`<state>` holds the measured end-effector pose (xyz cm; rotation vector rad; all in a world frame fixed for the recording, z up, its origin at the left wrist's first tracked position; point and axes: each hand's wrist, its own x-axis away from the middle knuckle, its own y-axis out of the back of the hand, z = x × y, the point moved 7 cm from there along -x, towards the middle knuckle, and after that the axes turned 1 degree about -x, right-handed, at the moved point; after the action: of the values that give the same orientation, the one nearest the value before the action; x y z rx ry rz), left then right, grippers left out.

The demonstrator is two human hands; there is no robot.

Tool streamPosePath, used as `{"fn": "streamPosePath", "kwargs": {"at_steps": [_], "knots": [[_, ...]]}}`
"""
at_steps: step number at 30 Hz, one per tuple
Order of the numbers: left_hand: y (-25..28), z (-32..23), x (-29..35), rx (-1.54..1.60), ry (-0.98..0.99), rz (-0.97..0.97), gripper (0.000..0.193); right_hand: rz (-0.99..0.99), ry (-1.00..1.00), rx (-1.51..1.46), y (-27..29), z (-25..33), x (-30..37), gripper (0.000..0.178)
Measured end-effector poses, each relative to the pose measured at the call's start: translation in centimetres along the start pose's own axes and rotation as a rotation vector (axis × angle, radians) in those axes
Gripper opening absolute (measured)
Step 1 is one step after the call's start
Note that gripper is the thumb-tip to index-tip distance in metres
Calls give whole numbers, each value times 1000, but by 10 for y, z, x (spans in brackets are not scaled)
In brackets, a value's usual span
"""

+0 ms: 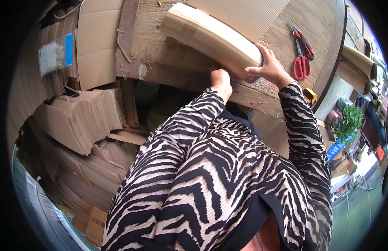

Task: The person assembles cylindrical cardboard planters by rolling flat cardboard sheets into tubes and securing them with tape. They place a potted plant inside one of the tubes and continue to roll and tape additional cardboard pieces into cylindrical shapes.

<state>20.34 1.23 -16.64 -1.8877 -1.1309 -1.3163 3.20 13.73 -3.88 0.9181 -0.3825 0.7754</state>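
Observation:
A thick tan roll (210, 39) of what looks like corrugated cardboard lies slantwise on the wooden workbench (154, 52). My right hand (269, 67) grips its right end, thumb on the near side and fingers over the far side. A bit of shiny clear film or tape (253, 78) shows under that thumb. My left hand (221, 81) is closed at the bench's near edge, just below the roll; its fingertips and anything in them are hidden. Behind the roll lies a flat ribbed sheet (248, 16).
Red-handled scissors (301, 67) and a red-and-black utility knife (305, 44) lie right of the roll. A yellow-and-black tool (310, 96) sits at the bench's right edge. Stacked cardboard (83, 119) fills the left side. A green plant (348, 121) and more rolls (357, 65) are at right.

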Motion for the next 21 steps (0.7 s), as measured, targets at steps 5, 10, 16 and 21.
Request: {"fn": "streamPosePath", "kwargs": {"at_steps": [5,10,16,21], "knots": [[-16,-6,10,386,42,48,18,-2,56,-26,-3,-8,-5,110],[-22,-19,26,193,54,206,27,40,100,-130,0,-5,-10,106],[-18,-29,14,257,152,476,40,132,48,-258,3,-5,-14,102],[-16,-41,58,167,97,491,28,360,-28,-332,5,-2,-10,97]]}}
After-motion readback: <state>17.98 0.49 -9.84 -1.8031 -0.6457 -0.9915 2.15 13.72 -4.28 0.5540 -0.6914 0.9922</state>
